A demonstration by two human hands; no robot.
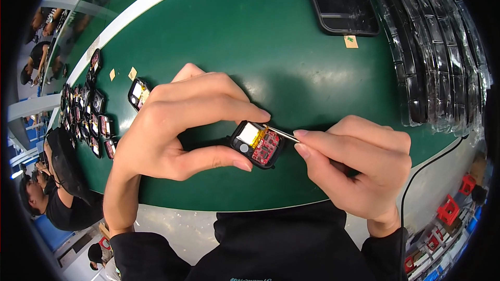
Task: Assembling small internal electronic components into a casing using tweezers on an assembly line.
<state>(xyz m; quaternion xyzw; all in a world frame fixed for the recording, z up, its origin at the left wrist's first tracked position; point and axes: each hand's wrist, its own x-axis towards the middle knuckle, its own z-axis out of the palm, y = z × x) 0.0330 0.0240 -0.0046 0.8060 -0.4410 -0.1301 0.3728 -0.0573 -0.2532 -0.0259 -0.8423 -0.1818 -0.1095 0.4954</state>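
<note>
Between the thumb and fingers of my left hand (pixel 179 119) is a small black smartwatch-like case (pixel 259 144), its inside facing up. In it show a red circuit board (pixel 267 148), a silver battery with yellow tape (pixel 251 134) and a round grey disc. My right hand (pixel 359 164) pinches a pair of metal tweezers (pixel 284 134), whose tip reaches the upper right edge of the case near the yellow tape. Whether the tip grips anything is too small to tell. Left of my left hand lies another such case (pixel 139 93), partly covered by that hand.
Several more opened cases (pixel 86 114) cluster at the green table's (pixel 219 31) left edge. Clear plastic trays (pixel 427 47) stack up at the right, beside a black-framed dark tray (pixel 344 0). Small tan paper squares (pixel 351 41) lie about. A black cable (pixel 416 171) hangs at right; co-workers sit left.
</note>
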